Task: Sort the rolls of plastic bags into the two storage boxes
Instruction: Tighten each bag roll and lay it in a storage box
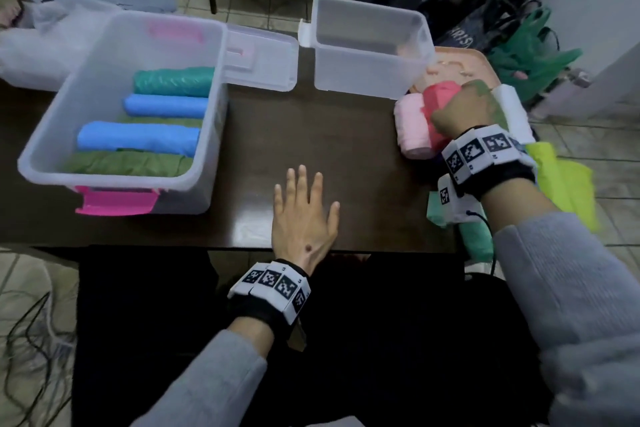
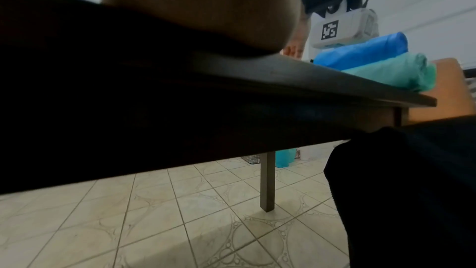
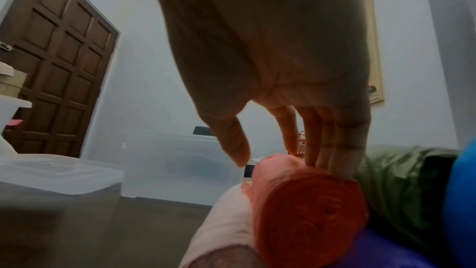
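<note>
Head view: left hand (image 1: 304, 208) flat on the dark table (image 1: 311, 135) at lower centre, fingers straight, holding nothing. Right hand (image 1: 460, 107) at right of frame, down over a red roll (image 1: 441, 94) in the pile of rolls, with a pale pink roll (image 1: 412, 128) just beside it on the left. Large storage box (image 1: 45, 146) at left, already loaded with blue, teal and green rolls. Small storage box (image 1: 374, 48) at upper centre right, apparently with nothing in it yet.

Left wrist view: mostly the table's edge and underside, tiled floor below; a blue roll (image 2: 365, 52) stacked on a teal roll (image 2: 394, 72) at right of frame. Hand itself seen only as a blurred palm.

Right wrist view: fingertips (image 3: 340, 168) touching the top of the red roll, thumb apart and not yet closed, so no grip formed. Likely light, soft and squashy, film slippery and prone to unwinding; best taken round the middle, thumb opposite fingers.
</note>
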The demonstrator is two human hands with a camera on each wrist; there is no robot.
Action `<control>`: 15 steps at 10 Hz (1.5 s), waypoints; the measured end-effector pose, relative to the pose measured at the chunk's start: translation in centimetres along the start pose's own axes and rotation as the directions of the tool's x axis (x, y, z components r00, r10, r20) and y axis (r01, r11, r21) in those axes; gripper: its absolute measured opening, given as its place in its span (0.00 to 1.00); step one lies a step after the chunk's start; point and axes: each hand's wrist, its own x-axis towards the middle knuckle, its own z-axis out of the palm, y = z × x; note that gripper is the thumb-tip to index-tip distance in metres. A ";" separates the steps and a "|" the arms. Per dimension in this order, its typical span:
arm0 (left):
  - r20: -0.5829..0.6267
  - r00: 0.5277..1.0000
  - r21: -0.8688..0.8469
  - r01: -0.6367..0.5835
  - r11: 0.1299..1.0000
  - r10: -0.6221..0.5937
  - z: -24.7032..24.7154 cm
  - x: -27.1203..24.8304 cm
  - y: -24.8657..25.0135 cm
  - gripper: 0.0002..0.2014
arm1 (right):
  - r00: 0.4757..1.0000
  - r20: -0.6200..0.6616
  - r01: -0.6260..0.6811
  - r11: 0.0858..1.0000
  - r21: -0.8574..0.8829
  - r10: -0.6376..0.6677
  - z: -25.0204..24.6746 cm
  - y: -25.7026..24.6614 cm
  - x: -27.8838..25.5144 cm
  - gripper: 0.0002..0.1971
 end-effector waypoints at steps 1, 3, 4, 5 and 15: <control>-0.009 1.000 0.027 0.002 1.000 -0.002 0.2 0.0 -0.1 0.30 | 0.999 0.027 -0.028 0.997 -0.078 0.030 0.5 0.1 1.4 0.32; -0.022 1.000 0.032 0.000 0.999 0.001 0.3 0.1 -0.1 0.30 | 0.998 0.017 -0.054 0.988 -0.146 0.058 2.4 -0.5 2.2 0.24; -0.023 1.000 0.027 -0.002 1.000 0.003 0.4 0.1 -0.1 0.30 | 0.995 0.010 -0.097 0.989 -0.107 0.099 2.7 -0.4 2.3 0.28; -0.041 0.999 0.035 -0.004 0.999 0.006 0.6 0.2 -0.1 0.32 | 0.991 -0.049 -0.124 0.992 -0.036 0.122 3.1 -0.1 2.0 0.32; -0.051 0.999 0.024 -0.011 1.000 0.012 0.8 0.2 -0.4 0.40 | 0.744 0.455 0.584 0.807 -0.089 -0.489 6.4 -3.1 -6.6 0.35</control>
